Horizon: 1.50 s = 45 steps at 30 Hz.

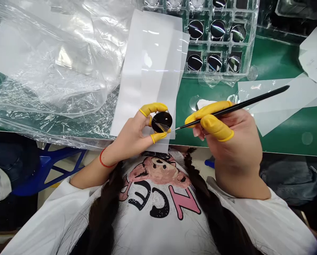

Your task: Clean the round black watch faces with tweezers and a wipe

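Note:
Between the thumb and fingers of my left hand [137, 132] is a round black glossy disc [161, 120], gripped by its edge above white sheets [153, 71]. Yellow finger cots cover several of my fingertips. My right hand [227, 131] pinches a thin black-handled brush [240, 106] like a pen. Its fine tip points left, close to the lower edge of the disc; whether it touches I cannot tell. Light reflects off the disc's lower part.
Behind the hands stands a clear compartment tray [250, 58] with several round black discs. Crumpled clear plastic bags [55, 60] cover the table's left side. Translucent sheets [286, 99] lie on the green mat [280, 138] at right. A blue stool [49, 166] is below the table edge.

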Each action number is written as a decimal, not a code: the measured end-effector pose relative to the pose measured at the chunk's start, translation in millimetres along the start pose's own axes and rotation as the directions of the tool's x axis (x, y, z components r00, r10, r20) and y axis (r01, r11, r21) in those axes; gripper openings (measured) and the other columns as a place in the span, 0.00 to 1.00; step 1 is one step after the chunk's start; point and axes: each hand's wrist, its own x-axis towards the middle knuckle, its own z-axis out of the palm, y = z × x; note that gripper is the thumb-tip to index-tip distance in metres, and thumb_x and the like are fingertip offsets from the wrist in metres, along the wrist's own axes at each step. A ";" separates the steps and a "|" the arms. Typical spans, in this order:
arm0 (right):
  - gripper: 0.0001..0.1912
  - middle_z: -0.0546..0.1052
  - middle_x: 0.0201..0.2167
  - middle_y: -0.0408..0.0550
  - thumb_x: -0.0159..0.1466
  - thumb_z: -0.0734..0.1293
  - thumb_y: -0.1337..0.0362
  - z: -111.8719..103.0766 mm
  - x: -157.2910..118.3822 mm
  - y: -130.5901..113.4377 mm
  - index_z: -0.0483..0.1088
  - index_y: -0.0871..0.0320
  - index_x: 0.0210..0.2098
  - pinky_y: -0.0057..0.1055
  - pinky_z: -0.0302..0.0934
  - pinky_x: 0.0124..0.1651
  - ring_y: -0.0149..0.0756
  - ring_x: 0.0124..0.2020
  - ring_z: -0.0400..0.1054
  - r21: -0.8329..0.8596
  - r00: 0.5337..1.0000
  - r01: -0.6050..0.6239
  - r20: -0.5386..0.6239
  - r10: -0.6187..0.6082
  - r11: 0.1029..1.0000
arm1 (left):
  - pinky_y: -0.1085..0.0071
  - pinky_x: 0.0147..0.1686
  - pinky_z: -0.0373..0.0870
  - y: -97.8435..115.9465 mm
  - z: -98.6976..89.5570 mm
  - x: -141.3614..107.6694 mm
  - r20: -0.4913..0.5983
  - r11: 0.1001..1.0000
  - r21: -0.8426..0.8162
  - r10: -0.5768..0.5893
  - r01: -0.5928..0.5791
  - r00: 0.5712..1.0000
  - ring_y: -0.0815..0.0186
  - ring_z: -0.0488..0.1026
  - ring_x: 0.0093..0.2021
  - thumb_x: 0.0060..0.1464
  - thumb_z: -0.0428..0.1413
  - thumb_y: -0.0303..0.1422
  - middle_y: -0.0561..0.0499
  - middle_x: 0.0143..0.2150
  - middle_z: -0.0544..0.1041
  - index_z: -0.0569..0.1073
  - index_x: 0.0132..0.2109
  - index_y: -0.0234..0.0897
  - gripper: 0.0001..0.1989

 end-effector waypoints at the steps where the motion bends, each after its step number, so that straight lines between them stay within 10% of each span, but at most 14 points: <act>1: 0.06 0.76 0.24 0.39 0.61 0.76 0.56 0.7 -1.3 0.0 0.80 0.50 0.33 0.26 0.62 0.23 0.27 0.23 0.68 0.019 1.000 -0.001 0.006 0.001 1.000 | 0.65 0.52 0.80 0.0 0.0 -0.6 -0.007 1.000 0.000 0.017 -0.017 1.000 0.66 0.80 0.43 0.55 0.66 0.34 0.50 0.56 0.76 0.67 0.57 0.41 0.25; 45: 0.07 0.76 0.23 0.39 0.61 0.76 0.57 -10.3 3.5 15.2 0.79 0.53 0.31 0.24 0.55 0.22 0.26 0.22 0.65 0.084 0.997 -0.014 -0.070 0.020 0.996 | 0.63 0.52 0.82 2.1 13.6 -5.0 -0.007 0.997 0.001 -0.084 0.084 0.996 0.64 0.82 0.42 0.54 0.65 0.30 0.53 0.50 0.78 0.66 0.57 0.44 0.25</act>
